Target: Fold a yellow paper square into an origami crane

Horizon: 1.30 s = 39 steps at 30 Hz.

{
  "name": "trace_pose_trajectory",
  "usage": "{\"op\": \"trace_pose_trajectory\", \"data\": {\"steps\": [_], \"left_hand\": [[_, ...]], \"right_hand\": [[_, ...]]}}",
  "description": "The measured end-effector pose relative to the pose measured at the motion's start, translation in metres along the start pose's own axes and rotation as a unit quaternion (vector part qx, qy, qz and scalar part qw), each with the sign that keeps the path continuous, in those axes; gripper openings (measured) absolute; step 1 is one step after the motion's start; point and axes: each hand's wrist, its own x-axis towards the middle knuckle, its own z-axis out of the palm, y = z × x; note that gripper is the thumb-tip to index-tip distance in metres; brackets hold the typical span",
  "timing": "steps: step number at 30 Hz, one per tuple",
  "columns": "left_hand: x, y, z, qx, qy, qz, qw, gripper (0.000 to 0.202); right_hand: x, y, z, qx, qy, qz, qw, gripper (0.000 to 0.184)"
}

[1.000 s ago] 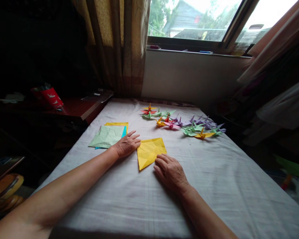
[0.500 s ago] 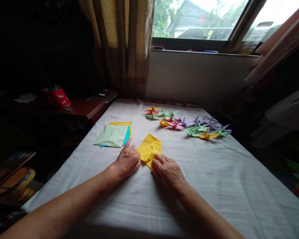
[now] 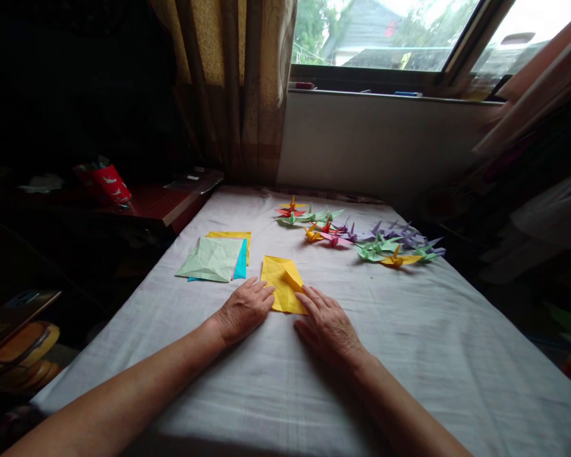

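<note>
A yellow sheet of origami paper (image 3: 280, 293) lies creased on the cloth-covered table, between my two hands. Its right edge lifts in a raised flap. My left hand (image 3: 245, 309) rests at the paper's left side, fingers curled with their tips holding that edge. On the opposite side, the fingers of my right hand (image 3: 332, 325) grip the lower right edge near the flap; the thumb is tucked low and partly in shadow. Left of the paper is a stack of square sheets (image 3: 214, 259), pale green on top, with blue and yellow edges showing.
Several folded paper cranes (image 3: 335, 238) in purple, green, red, pink and yellow stand toward the table's back right. A dark side table (image 3: 155, 206) at the left holds a red cup (image 3: 110, 183). Beyond the white tablecloth (image 3: 409, 355) are a curtain (image 3: 233, 95) and a window.
The yellow paper has been turned and reshaped: its narrow lower part no longer shows, and a flap rises at the right. My left index finger, earlier pointing out, has drawn back to the paper.
</note>
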Motion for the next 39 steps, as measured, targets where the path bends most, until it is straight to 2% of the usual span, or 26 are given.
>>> {"op": "trace_pose_trajectory", "data": {"steps": [2, 6, 8, 12, 18, 22, 26, 28, 30, 33, 36, 39], "left_hand": [[0.0, 0.0, 0.005, -0.006, 0.002, 0.009, 1.0, 0.014], [-0.002, -0.007, 0.007, -0.022, 0.009, 0.026, 0.999, 0.016], [-0.004, -0.011, 0.006, -0.028, 0.016, 0.035, 0.999, 0.018], [-0.006, -0.01, 0.001, -0.032, 0.029, 0.039, 0.998, 0.02], [-0.001, 0.01, -0.008, -0.045, 0.042, 0.05, 0.997, 0.024], [0.001, 0.005, -0.008, -0.086, 0.036, 0.061, 0.994, 0.018], [0.0, -0.01, -0.006, -0.151, -0.03, 0.069, 0.986, 0.061], [0.001, -0.015, -0.005, -0.181, -0.062, 0.061, 0.98, 0.071], [0.002, -0.019, -0.002, -0.201, -0.076, 0.054, 0.975, 0.064], [0.003, -0.021, 0.006, -0.224, -0.073, 0.05, 0.971, 0.039], [0.003, -0.02, 0.012, -0.253, -0.036, 0.01, 0.967, 0.03], [0.003, -0.018, 0.015, -0.291, 0.011, -0.046, 0.956, 0.028]], "right_hand": [[0.004, -0.003, 0.0, 0.006, -0.007, 0.018, 1.0, 0.051], [0.015, -0.005, -0.006, 0.018, -0.041, 0.002, 0.999, 0.024], [0.018, -0.005, -0.009, 0.019, -0.04, -0.011, 0.999, 0.018], [0.014, -0.006, -0.009, 0.034, -0.024, -0.016, 0.999, 0.016], [0.001, 0.0, -0.01, 0.062, 0.025, -0.022, 0.998, 0.016], [-0.003, 0.005, -0.011, 0.05, 0.056, -0.031, 0.997, 0.019], [-0.002, 0.003, -0.01, 0.041, 0.078, -0.034, 0.996, 0.019], [-0.002, 0.003, -0.009, 0.044, 0.082, -0.033, 0.995, 0.019], [-0.002, 0.003, -0.007, 0.055, 0.083, -0.027, 0.995, 0.019], [-0.004, 0.005, -0.005, 0.088, 0.088, -0.007, 0.992, 0.019], [-0.004, 0.008, -0.005, 0.137, 0.098, 0.03, 0.985, 0.017], [-0.004, 0.013, -0.01, 0.187, 0.077, 0.081, 0.976, 0.016]]}}
